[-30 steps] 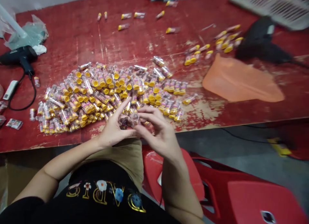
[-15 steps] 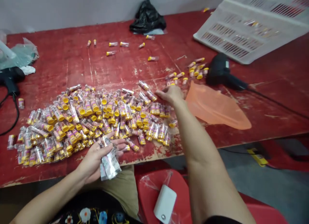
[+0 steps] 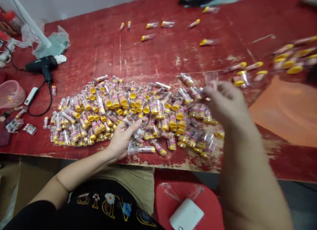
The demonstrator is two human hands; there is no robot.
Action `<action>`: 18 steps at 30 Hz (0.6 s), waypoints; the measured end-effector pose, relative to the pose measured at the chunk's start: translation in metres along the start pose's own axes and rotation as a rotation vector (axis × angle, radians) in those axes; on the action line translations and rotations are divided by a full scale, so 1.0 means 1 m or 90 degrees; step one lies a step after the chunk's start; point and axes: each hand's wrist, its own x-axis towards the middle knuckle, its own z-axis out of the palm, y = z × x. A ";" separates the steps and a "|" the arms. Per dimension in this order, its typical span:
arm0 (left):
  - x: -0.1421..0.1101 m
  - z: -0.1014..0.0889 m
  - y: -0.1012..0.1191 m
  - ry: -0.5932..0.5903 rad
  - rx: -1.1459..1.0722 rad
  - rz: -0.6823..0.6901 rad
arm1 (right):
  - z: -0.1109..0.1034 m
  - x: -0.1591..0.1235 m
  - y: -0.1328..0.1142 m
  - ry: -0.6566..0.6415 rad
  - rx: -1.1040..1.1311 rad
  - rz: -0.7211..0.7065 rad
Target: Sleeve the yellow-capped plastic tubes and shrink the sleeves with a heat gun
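My left hand [image 3: 123, 137], at the table's front edge, is closed around several thin printed clear plastic sleeves [image 3: 132, 144]. Higher and to the right, my right hand [image 3: 226, 99] pinches a small clear tube [image 3: 212, 78], slightly smeared by motion. Between and left of the hands spreads a large heap of clear tubes with yellow caps [image 3: 121, 101], pink-and-white inside. Beneath the left fingers lies a single tube [image 3: 146, 149] on its side. Beyond the right hand rest several loose yellow-capped tubes [image 3: 239, 78].
An orange plastic sheet [image 3: 287, 114] lies at right on the red table [image 3: 84, 58]. At left are a black heat gun [image 3: 43, 65] with a cord and a pink basket [image 3: 12, 93]. A red stool [image 3: 165, 197] carrying a white box [image 3: 187, 215] stands below the edge.
The view has swung left, so the heap appears further right. My right hand has picked up a small clear tube. My left hand keeps its sleeves, fingers more curled.
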 end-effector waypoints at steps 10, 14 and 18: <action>-0.026 -0.014 -0.022 0.063 -0.002 0.126 | 0.082 -0.182 -0.105 0.011 0.377 0.104; -0.036 -0.023 -0.021 0.075 -0.019 0.140 | 0.083 -0.185 -0.109 -0.028 0.421 0.115; -0.039 -0.021 -0.023 0.071 -0.037 0.142 | 0.083 -0.189 -0.119 -0.023 0.366 0.074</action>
